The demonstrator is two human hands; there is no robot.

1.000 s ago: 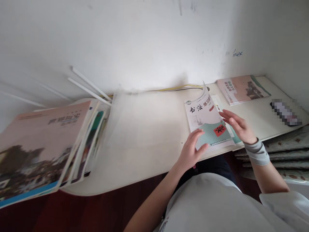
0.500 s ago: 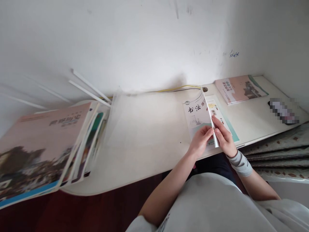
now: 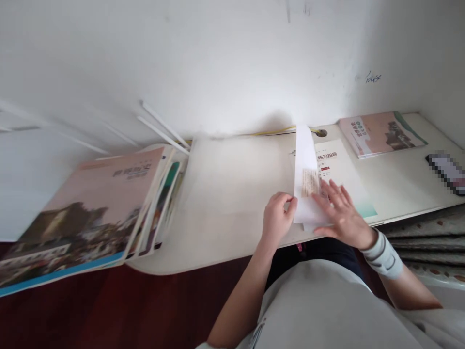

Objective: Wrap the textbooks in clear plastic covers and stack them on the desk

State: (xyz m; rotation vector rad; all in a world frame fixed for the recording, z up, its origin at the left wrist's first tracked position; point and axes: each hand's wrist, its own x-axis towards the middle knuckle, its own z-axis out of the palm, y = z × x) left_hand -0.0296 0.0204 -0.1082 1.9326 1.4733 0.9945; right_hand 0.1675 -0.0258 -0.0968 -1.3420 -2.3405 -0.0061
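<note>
Left hand (image 3: 279, 217) in a pinch, right hand (image 3: 343, 218) (palm down) splayed.

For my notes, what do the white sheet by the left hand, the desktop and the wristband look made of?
White sheet: thin paper, matte; it curls and bears print.
Desktop: perhaps laminated board; smooth, evenly pale, no visible grain.
Wristband: probably soft fabric, matte gray; it creases around the wrist.

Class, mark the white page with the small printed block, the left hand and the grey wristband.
White page (image 3: 309, 182): head view, on its printed block.
Left hand (image 3: 278, 218): head view, back of the hand.
Grey wristband (image 3: 382, 253): head view, its outer middle.
</note>
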